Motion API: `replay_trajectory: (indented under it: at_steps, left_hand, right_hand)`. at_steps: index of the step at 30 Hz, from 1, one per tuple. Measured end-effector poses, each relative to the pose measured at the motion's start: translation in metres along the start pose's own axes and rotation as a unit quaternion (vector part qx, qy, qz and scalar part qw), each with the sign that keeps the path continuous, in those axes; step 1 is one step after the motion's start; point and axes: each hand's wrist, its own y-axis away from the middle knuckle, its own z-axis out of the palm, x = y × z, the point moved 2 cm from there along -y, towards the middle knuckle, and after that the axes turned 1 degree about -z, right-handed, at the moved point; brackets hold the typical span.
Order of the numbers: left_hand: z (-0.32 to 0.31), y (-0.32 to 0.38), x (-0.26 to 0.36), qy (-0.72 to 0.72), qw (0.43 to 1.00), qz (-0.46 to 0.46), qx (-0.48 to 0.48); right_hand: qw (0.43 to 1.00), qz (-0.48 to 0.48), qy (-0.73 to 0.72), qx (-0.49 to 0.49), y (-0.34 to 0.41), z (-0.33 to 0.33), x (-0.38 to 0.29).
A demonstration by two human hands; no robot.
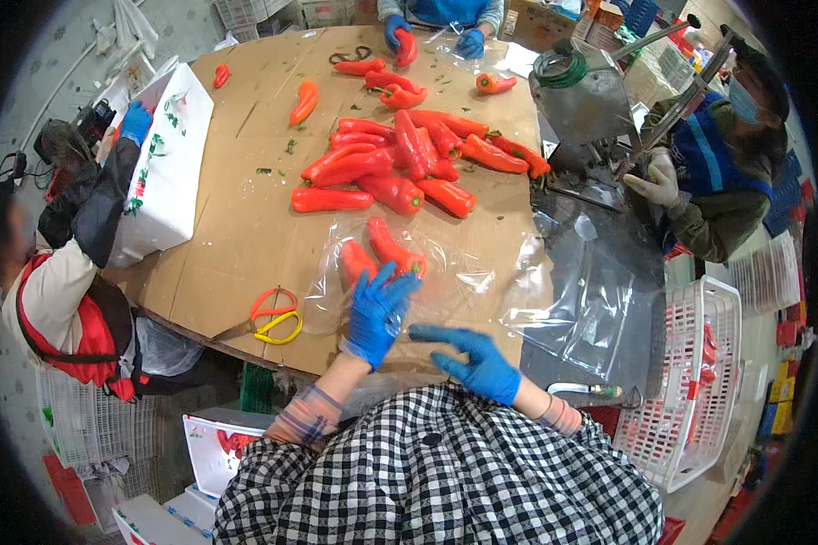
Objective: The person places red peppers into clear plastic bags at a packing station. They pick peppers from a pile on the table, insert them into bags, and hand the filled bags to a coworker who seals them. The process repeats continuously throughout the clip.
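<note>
My left hand (380, 315), in a blue glove, is over the near ends of two red peppers, its fingers extended and slightly apart. One long red pepper (390, 244) lies with its stem end by my fingertips; the other pepper (358, 261) is blurred beside it. Clear plastic film (324, 289) spreads around and beneath them. My right hand (477, 361), also blue-gloved, hovers near the table's front edge with fingers apart and nothing in it. Beyond both hands lies a pile of long red peppers (375, 167) on the cardboard table cover (245, 225).
Scissors (262, 297) with orange and yellow handles lie left. Clear plastic bags (579, 320) and a curved knife (583, 389) lie right. A white foam box (170, 163), a metal stand with green tape roll (562, 71) and a plastic crate (682, 395) surround me. Co-workers stand left, right and opposite.
</note>
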Motion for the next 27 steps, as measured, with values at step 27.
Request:
replay_trajectory:
  at_steps: [27]
  left_hand:
    - [-0.116,-0.051,0.051,0.232,0.969,-0.031,0.074]
  right_hand:
    - [0.935,-0.154,-0.05,0.315,-0.025,-0.093,-0.067]
